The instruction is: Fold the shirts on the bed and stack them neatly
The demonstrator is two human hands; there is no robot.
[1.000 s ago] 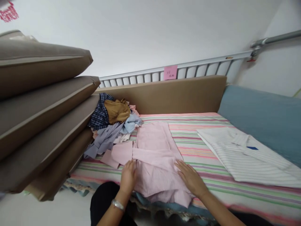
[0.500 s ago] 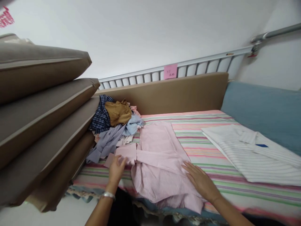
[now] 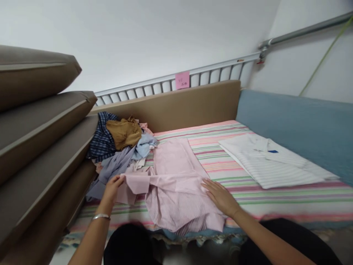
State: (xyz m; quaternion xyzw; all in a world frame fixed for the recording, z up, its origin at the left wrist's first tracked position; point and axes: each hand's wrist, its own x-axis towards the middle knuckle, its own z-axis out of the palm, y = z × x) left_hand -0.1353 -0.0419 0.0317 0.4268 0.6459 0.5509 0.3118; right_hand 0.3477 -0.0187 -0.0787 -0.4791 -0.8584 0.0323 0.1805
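Observation:
A pink shirt (image 3: 176, 158) with a fine-striped lower part lies spread on the striped bed sheet (image 3: 215, 156), one sleeve laid across it. My left hand (image 3: 112, 188), a silver bangle at its wrist, pinches the cuff end of that sleeve and lifts it slightly at the left. Flat on the shirt's right side rests my right hand (image 3: 219, 195), fingers stretched out over the fabric. To the right, a folded white striped shirt (image 3: 278, 165) with a small blue patch at its collar lies by itself.
A heap of clothes, with a mustard garment (image 3: 125, 132) on top, lies beyond my left hand. Thick brown cushions (image 3: 46, 143) are stacked at the left. A brown padded board (image 3: 193, 106) and a blue cushion (image 3: 292, 121) border the bed.
My left hand has closed on the pink shirt's cuff and pulled it up and to the left, straightening the sleeve. The right hand stays flat on the shirt. My view has shifted right.

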